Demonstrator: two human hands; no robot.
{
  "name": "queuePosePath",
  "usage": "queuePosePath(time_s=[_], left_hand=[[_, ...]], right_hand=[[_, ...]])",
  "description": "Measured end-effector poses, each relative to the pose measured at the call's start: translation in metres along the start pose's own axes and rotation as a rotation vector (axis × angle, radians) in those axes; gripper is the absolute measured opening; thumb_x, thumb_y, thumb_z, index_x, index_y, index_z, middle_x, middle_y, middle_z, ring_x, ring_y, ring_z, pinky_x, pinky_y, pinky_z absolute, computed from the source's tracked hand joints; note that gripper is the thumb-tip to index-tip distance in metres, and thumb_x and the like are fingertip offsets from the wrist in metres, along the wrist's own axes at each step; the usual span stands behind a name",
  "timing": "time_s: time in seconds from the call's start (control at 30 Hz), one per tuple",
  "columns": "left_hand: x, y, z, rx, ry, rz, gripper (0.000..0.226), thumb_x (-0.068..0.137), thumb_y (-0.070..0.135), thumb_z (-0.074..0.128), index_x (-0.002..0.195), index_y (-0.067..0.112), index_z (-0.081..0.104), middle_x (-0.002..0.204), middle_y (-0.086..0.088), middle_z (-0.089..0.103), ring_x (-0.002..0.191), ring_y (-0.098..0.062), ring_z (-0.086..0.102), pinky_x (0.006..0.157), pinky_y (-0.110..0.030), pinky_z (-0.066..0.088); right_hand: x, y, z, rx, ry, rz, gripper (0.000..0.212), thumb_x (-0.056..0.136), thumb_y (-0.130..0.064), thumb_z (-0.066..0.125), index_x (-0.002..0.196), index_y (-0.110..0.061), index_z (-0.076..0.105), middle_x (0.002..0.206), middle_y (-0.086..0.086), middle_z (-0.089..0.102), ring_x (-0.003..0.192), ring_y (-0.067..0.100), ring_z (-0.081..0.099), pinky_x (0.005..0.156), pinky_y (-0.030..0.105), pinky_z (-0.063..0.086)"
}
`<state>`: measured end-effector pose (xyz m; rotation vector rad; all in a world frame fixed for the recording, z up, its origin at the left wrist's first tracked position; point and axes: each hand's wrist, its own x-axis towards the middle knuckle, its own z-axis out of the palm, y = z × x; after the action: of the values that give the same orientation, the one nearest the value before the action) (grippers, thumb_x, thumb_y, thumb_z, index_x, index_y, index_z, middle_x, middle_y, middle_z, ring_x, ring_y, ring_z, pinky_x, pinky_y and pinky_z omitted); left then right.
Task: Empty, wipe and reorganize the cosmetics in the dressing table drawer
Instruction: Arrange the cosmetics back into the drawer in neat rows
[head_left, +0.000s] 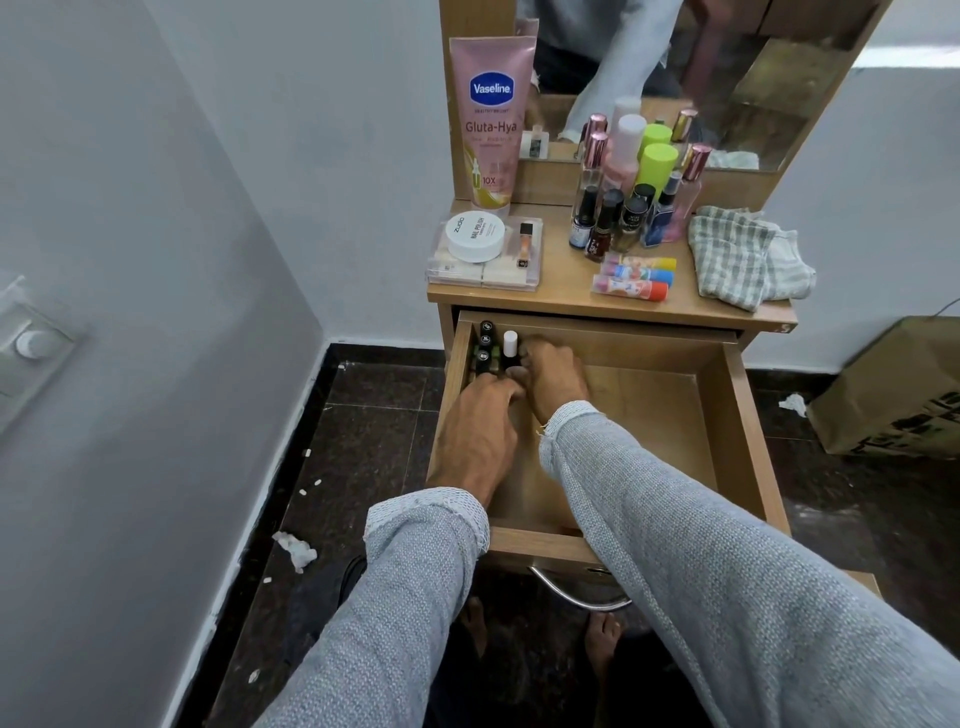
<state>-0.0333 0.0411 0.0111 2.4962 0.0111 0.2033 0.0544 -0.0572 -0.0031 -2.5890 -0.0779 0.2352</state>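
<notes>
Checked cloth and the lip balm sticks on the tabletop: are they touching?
Apart. The head view shows bare wood between the checked cloth and the orange cap end of the nearest of the lip balm sticks.

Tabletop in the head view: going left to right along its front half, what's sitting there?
Clear box with the white nail polish remover tub on it → three lip balm sticks → checked cloth.
</notes>
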Motion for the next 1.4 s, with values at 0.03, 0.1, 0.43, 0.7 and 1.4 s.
queuePosePath(time_s=[0.03, 0.1, 0.43, 0.7, 1.4], left_hand=[[0.0, 0.0, 0.0, -0.002, -0.002, 0.0, 0.029, 0.095, 0.003, 0.052, 0.115, 0.015, 0.068, 0.114, -0.005, 0.064, 0.104, -0.019, 0.06, 0.093, -0.031, 0.05], [0.0, 0.001, -0.001, -0.008, 0.0, -0.001, 0.029, 0.094, 0.003, 0.053, 0.116, 0.015, 0.068, 0.115, -0.004, 0.064, 0.105, -0.019, 0.06, 0.094, -0.031, 0.05], [-0.001, 0.006, -0.01, -0.072, 0.106, 0.004, 0.019, 0.096, 0.021, 0.057, 0.112, 0.019, 0.066, 0.113, 0.002, 0.064, 0.097, -0.012, 0.06, 0.082, -0.028, 0.05], [0.012, 0.006, -0.03, -0.233, 0.195, -0.04, 0.018, 0.092, 0.018, 0.062, 0.108, 0.021, 0.07, 0.104, 0.006, 0.069, 0.093, -0.008, 0.063, 0.082, -0.035, 0.057], [0.019, -0.006, -0.033, -0.387, 0.224, -0.186, 0.019, 0.094, 0.009, 0.06, 0.109, 0.016, 0.07, 0.102, 0.006, 0.069, 0.09, 0.002, 0.062, 0.072, -0.005, 0.049]], right_hand=[[0.0, 0.0, 0.0, -0.009, -0.002, -0.001, 0.021, 0.09, -0.024, 0.061, 0.107, -0.013, 0.055, 0.105, 0.021, 0.065, 0.096, 0.039, 0.06, 0.076, 0.033, 0.045], [-0.001, -0.001, -0.001, -0.026, -0.005, -0.001, 0.022, 0.09, -0.023, 0.061, 0.109, -0.014, 0.055, 0.104, 0.019, 0.065, 0.096, 0.038, 0.061, 0.075, 0.033, 0.045], [-0.036, -0.008, -0.084, -0.143, 0.311, -0.302, 0.018, 0.095, -0.034, 0.054, 0.083, -0.02, 0.057, 0.068, -0.008, 0.056, 0.06, 0.011, 0.053, 0.055, 0.022, 0.042], [0.028, -0.013, -0.155, -0.159, 0.508, -0.257, 0.028, 0.091, -0.028, 0.058, 0.113, -0.011, 0.055, 0.106, 0.008, 0.061, 0.092, 0.025, 0.058, 0.082, 0.038, 0.049], [-0.03, -0.026, -0.126, 0.104, 0.346, -0.358, 0.007, 0.09, -0.018, 0.065, 0.094, -0.014, 0.063, 0.083, -0.004, 0.063, 0.073, 0.007, 0.06, 0.065, 0.015, 0.05]])
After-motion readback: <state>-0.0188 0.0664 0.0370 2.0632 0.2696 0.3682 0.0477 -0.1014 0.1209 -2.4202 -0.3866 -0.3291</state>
